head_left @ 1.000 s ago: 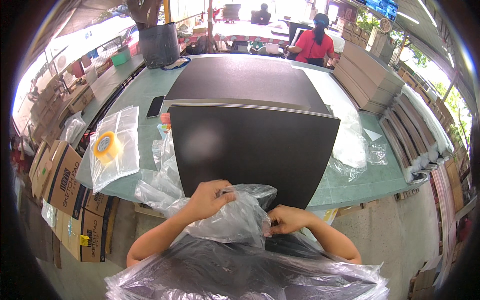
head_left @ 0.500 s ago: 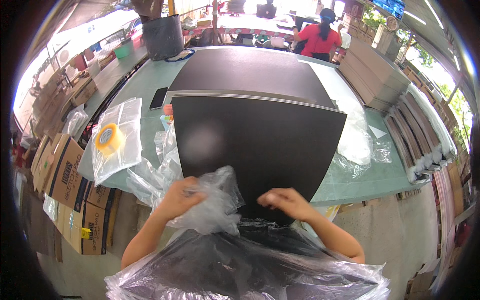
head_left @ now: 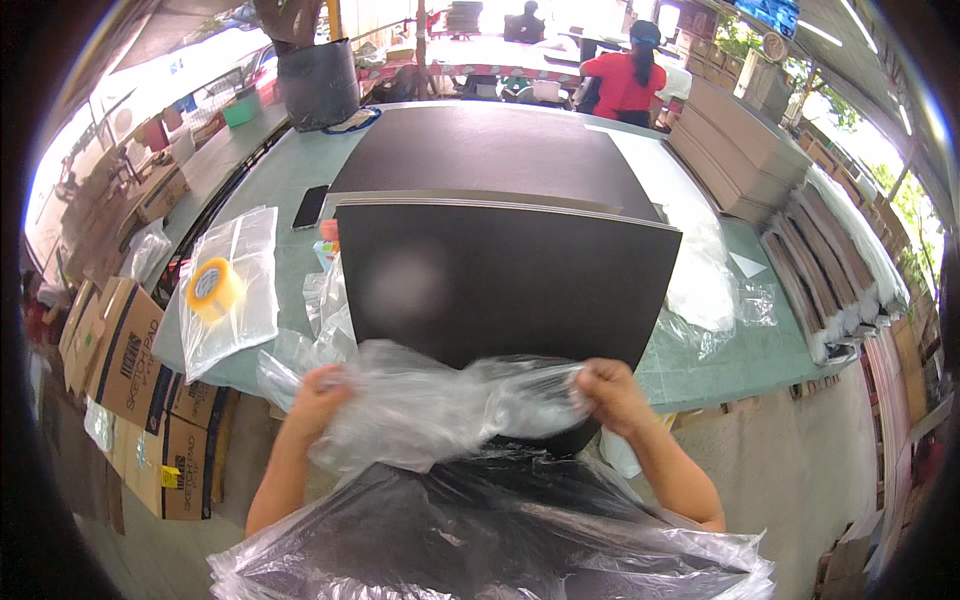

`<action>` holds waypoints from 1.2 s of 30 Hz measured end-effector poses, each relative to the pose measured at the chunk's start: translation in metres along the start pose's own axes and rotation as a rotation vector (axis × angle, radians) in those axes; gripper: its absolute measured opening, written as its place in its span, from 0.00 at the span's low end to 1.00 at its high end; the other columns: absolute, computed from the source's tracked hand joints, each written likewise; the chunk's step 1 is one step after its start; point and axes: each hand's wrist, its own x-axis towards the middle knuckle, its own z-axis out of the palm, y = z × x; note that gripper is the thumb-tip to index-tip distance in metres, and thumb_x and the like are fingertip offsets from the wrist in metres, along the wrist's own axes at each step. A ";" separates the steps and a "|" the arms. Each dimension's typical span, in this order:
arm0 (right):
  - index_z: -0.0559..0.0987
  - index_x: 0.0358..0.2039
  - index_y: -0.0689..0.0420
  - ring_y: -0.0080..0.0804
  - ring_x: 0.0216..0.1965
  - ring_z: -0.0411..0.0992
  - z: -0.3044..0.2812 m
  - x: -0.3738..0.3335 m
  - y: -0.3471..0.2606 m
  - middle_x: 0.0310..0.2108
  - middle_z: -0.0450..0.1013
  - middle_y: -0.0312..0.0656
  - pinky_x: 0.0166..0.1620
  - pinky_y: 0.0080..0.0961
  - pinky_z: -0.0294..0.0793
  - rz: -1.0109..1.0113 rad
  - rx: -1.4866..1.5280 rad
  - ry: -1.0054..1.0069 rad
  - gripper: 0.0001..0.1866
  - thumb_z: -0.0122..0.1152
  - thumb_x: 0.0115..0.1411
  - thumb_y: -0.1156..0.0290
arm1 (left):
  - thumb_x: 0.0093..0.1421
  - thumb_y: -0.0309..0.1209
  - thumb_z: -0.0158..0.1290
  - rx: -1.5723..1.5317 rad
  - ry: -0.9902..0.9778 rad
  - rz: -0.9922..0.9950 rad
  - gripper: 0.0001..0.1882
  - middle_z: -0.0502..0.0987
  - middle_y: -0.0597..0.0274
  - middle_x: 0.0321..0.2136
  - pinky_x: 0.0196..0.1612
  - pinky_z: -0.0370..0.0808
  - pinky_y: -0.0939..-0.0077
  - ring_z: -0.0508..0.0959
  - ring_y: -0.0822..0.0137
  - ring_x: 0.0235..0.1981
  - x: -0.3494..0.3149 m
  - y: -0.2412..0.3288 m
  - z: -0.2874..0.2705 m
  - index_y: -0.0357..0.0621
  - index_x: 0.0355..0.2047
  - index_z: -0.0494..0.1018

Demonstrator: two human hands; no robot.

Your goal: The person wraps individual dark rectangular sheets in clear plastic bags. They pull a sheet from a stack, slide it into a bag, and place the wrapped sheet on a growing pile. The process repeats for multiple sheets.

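A clear plastic bag [head_left: 420,410] is stretched between my hands in front of the black boards. My left hand [head_left: 322,395] is closed on its left side. The right side is pinched in my right hand [head_left: 612,392]. Just behind the bag, a black board [head_left: 520,285] leans upright at the table's near edge, with more board edges showing along its top. Behind it lies a large dark sheet [head_left: 480,150] flat on the table. Below my hands, more clear plastic [head_left: 480,530] spreads over something dark close to my body.
On the green table [head_left: 290,260], a yellow tape roll [head_left: 213,288] lies on flat plastic bags at left, near a phone [head_left: 311,207]. Wrapped board stacks [head_left: 825,265] and grey-brown boards [head_left: 735,150] stand at right. Cartons [head_left: 130,350] sit lower left. A person in red [head_left: 627,85] works far back.
My right hand has moved up and taken hold of the plastic bag. My left hand has shifted slightly left, and the bag now stretches across between both hands.
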 end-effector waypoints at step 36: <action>0.73 0.32 0.60 0.26 0.39 0.63 0.067 -0.044 -0.094 0.38 0.63 0.44 0.40 0.22 0.64 -0.814 -0.686 -0.060 0.11 0.58 0.48 0.72 | 0.54 0.44 0.48 0.801 -0.857 0.402 0.20 0.73 0.51 0.29 0.31 0.70 0.69 0.75 0.56 0.28 -0.066 0.112 0.127 0.39 0.37 0.65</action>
